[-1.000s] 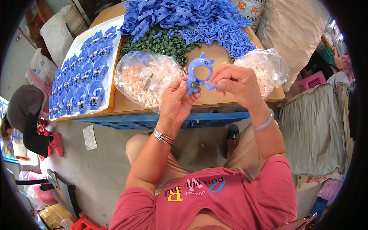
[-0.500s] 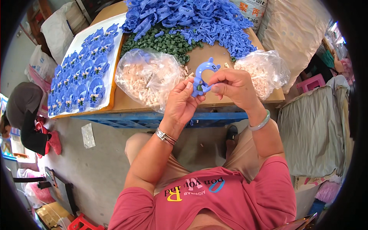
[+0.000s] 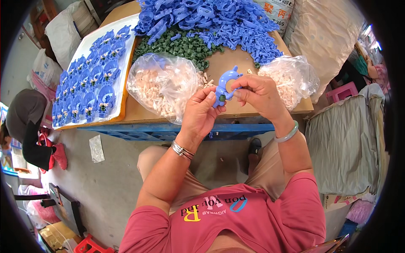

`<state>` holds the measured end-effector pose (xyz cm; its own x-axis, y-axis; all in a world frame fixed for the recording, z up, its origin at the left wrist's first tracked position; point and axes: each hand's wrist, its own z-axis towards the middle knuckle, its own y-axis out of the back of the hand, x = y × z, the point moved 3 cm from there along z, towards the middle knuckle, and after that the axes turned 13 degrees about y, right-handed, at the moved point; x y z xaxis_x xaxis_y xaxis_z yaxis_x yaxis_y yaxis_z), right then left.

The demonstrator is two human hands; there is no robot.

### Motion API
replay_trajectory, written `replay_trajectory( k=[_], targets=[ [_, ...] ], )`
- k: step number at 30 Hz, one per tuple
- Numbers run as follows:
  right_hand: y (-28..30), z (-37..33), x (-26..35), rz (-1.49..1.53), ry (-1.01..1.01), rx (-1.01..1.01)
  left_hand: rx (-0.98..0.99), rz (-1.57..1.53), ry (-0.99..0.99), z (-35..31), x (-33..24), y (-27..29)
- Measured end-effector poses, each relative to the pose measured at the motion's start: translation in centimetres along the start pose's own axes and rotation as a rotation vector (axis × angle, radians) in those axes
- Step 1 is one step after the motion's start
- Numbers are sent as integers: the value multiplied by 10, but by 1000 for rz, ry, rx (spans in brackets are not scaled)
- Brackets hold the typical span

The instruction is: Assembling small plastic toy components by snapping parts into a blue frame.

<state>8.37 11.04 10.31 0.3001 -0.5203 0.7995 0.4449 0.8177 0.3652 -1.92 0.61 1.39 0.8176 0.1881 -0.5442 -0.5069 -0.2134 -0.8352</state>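
Observation:
In front of my chest, above the table's near edge, I hold a blue plastic toy figure (image 3: 228, 77) with a ring-shaped head and a dark green piece on its body. My left hand (image 3: 200, 110) grips its lower body between thumb and fingers. The fingers of my right hand (image 3: 262, 95) are pinched at the figure's right side, by a small blue limb-like part; the fingertips partly hide what they grip. Beside my left hand lies a clear bag of small pale parts (image 3: 162, 88), and a second clear bag of pale parts (image 3: 291, 78) sits right of my right hand.
Blue plastic parts (image 3: 202, 17) are heaped at the table's back, with green parts (image 3: 181, 49) before them. A white tray (image 3: 131, 42) at left bears rows of blue figures. A blue crate (image 3: 160, 131) stands under the table. Another person (image 3: 31, 126) bends at far left.
The toy figure has turned and tilted slightly in my hands and sits a little lower and further right. My right fingers have shifted a little against it. My left hand has barely moved.

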Motion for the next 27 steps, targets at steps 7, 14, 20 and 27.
replay_trajectory(
  k=[7,14,20,27],
  targets=[
    [-12,-6,-10,64,-53,-185,-24,97,-131,-1,-2,0],
    [-24,-9,-21,385,-152,-321,-34,53,-198,0,-5,3],
    [-15,-8,-14,95,-36,-230,-44,96,-197,-3,-8,-3],
    [-19,-9,-16,201,-94,-256,-62,77,-179,-3,-7,-4]
  ],
)
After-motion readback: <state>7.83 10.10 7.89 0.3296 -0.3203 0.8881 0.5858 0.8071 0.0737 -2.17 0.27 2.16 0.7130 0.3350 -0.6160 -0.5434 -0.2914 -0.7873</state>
